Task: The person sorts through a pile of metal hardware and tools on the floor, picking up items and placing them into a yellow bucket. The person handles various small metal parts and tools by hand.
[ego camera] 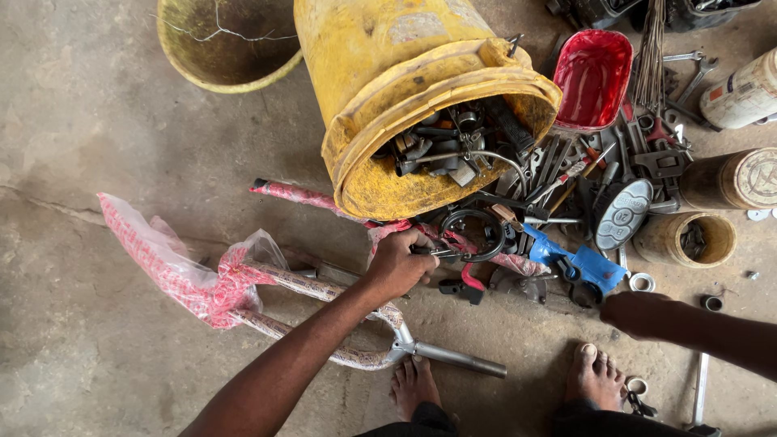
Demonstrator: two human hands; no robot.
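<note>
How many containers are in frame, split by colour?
Yellow: 2, the tipped yellow bucket spilling metal parts and the cracked yellow basin.
Red: 1, the red tub.
Tan or brown cylinders: 3, the open tin, the lidded can and the pale can at the right edge.
Total: 6

The dark items at the top right edge are unclear, so not counted.
</note>
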